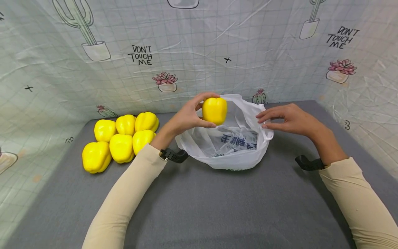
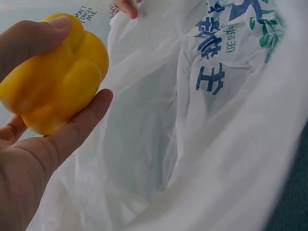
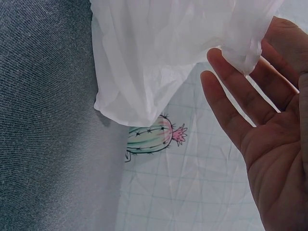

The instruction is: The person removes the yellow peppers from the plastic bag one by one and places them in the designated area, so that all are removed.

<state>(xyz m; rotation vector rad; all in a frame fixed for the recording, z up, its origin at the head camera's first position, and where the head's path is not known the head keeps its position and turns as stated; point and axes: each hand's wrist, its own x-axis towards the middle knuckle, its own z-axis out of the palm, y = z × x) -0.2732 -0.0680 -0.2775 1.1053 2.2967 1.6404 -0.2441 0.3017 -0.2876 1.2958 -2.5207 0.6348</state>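
Observation:
My left hand [image 1: 189,116] grips a yellow bell pepper [image 1: 214,111] between thumb and fingers, above the mouth of a white plastic bag [image 1: 236,163]. In the left wrist view the glossy, lobed pepper [image 2: 62,77] stays apart from the bag's inner wall. Dark blue and green print shows on the plastic. At the bag's right rim, my right hand [image 1: 289,119] pinches the plastic. The right wrist view has a gathered corner of the bag [image 3: 144,62] between the thumb and fingers of the right hand [image 3: 274,130]; the exact contact is partly hidden.
Several more yellow bell peppers [image 1: 121,148] sit grouped on the grey tabletop [image 1: 199,207], left of the bag; my left forearm partly covers one. A printed cloth [image 1: 199,45] with cactus drawings hangs behind the table and along its sides.

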